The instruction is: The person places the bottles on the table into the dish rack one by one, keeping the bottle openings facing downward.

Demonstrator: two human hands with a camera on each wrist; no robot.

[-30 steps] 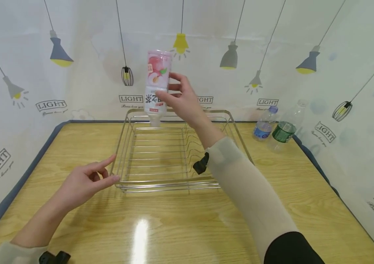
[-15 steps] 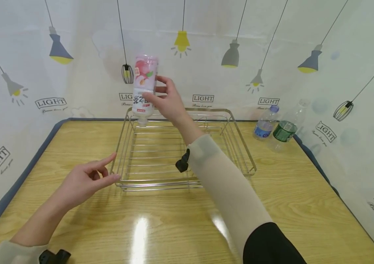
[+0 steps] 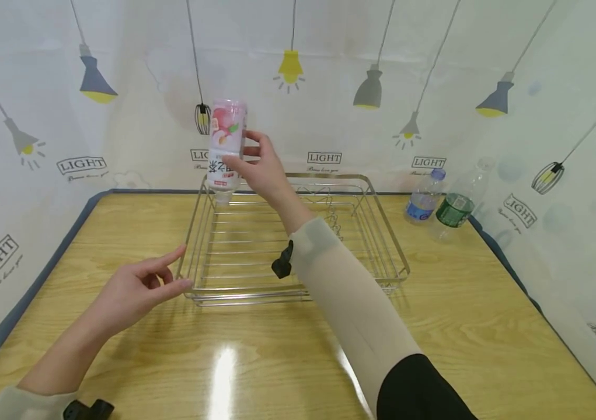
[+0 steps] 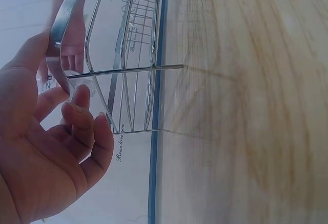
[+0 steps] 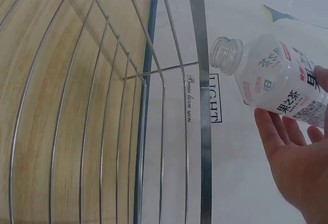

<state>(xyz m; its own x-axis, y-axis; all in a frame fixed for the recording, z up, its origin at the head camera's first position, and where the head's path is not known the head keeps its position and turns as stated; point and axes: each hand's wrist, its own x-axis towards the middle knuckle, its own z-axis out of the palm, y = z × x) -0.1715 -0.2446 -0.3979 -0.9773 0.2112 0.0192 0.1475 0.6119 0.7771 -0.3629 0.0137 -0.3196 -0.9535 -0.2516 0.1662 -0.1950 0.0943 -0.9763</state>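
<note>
My right hand (image 3: 258, 166) grips a plastic drink bottle (image 3: 227, 125) with a pink-and-white peach label. The bottle is upside down over the back left of a metal wire dish rack (image 3: 253, 286). Its bare threaded neck (image 5: 225, 55) shows no cap in the right wrist view and lies close to the rack's rim (image 5: 205, 106). At the rack's front left corner, the thumb and index finger of my left hand (image 3: 132, 289) hold the rim (image 4: 64, 29); its other fingers (image 4: 84, 131) are curled beneath.
Two clear plastic bottles stand at the table's back right: a small blue-labelled bottle (image 3: 421, 204) with a purple cap and a taller green-labelled bottle (image 3: 455, 209). A lamp-printed sheet (image 3: 135, 76) hangs behind the wooden table (image 3: 276, 356).
My right hand has carried the upside-down bottle left, then slightly lower, over the rack. The left hand has stayed at the rack's corner.
</note>
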